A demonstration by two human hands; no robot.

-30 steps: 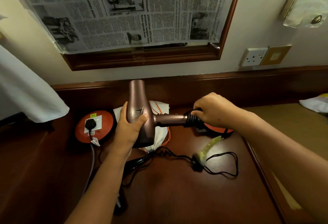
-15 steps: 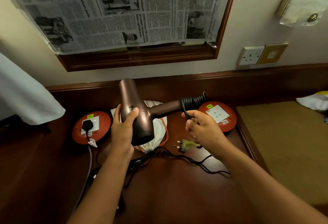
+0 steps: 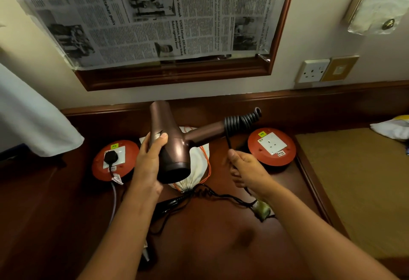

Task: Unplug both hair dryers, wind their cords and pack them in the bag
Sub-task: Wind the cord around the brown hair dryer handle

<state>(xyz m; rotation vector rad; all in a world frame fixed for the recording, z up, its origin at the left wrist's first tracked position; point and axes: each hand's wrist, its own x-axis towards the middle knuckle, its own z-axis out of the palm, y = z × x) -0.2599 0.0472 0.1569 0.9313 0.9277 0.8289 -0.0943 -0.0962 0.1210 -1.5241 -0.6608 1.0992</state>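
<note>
Since half a second ago the right hand (image 3: pixel 244 171) has dropped lower and nearer the table's front, drawing the cord (image 3: pixel 228 140) down from the handle, and the plug (image 3: pixel 261 210) now lies under the right wrist instead of dangling beside the fingers.

From the head camera, the left hand (image 3: pixel 150 164) grips the barrel of the bronze hair dryer (image 3: pixel 174 144), fingers and thumb curled round it, holding it above the dark wooden table (image 3: pixel 210 246). Several black coils of cord sit wound on the end of the handle (image 3: pixel 241 120). One strand runs down from the coils into the right hand, whose fingers are curled round it. The rest of the cord trails across the table towards the plug. A white drawstring bag (image 3: pixel 197 169) with orange string lies on the table just behind the dryer. To the left, a red socket disc (image 3: pixel 110 162) has a black plug (image 3: pixel 110 157) in it; to the right, a second red socket disc (image 3: pixel 272 146) stands unplugged. Part of a black object, perhaps the second dryer (image 3: pixel 168 204), lies below the left forearm.
</note>
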